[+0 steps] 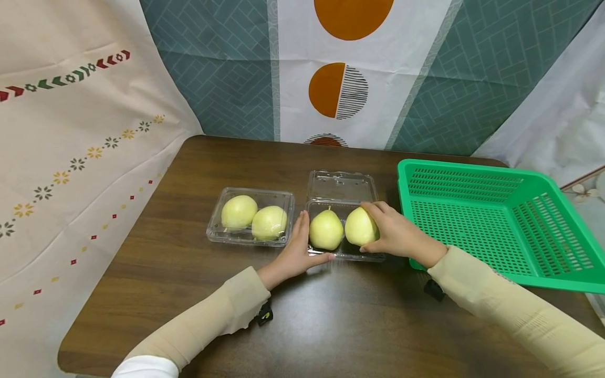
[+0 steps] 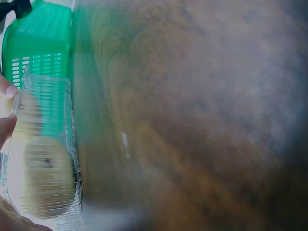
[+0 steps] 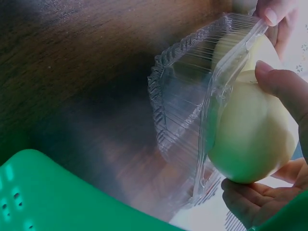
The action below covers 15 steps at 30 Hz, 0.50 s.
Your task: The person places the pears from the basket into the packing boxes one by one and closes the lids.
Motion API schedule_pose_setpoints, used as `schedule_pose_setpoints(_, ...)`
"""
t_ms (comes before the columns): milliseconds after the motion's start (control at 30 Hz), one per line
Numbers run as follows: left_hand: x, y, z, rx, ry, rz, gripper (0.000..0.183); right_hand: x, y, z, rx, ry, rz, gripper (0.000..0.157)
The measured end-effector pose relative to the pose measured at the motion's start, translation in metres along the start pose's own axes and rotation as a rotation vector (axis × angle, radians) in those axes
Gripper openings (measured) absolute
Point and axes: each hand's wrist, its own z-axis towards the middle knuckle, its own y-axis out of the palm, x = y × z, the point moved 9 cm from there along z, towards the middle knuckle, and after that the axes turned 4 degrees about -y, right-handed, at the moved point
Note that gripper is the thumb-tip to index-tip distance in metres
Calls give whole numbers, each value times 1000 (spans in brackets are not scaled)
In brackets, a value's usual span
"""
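Note:
My right hand (image 1: 394, 231) grips a pale yellow-green pear (image 1: 360, 227) between thumb and fingers, at the right half of an open clear plastic clamshell box (image 1: 350, 255). In the right wrist view the pear (image 3: 252, 130) overlaps the box rim, thumb on one side and fingers on the other. A second pear (image 1: 326, 230), stem up, sits in the left half. My left hand (image 1: 295, 254) rests against the box's left front corner, fingers straight along the side and thumb stretched along the front edge. The box's lid (image 1: 341, 186) is folded back away from me.
Left of the open box is another clear clamshell box (image 1: 215, 234), its lid down over two pears (image 1: 239, 211). A green plastic basket (image 1: 472, 167) with perforated sides stands at the right, close beside my right forearm. Cloth hangs behind the brown wooden table (image 1: 156, 273).

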Motion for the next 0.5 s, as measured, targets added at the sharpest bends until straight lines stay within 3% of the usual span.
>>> schedule_pose_setpoints(133, 1, 0, 0, 4, 21, 2, 121, -2, 2, 2, -5, -16, -22, 92)
schedule_pose_setpoints(500, 3, -1, -3, -9, -10, 9, 118, -4, 8, 6, -25, -32, -79, 92)
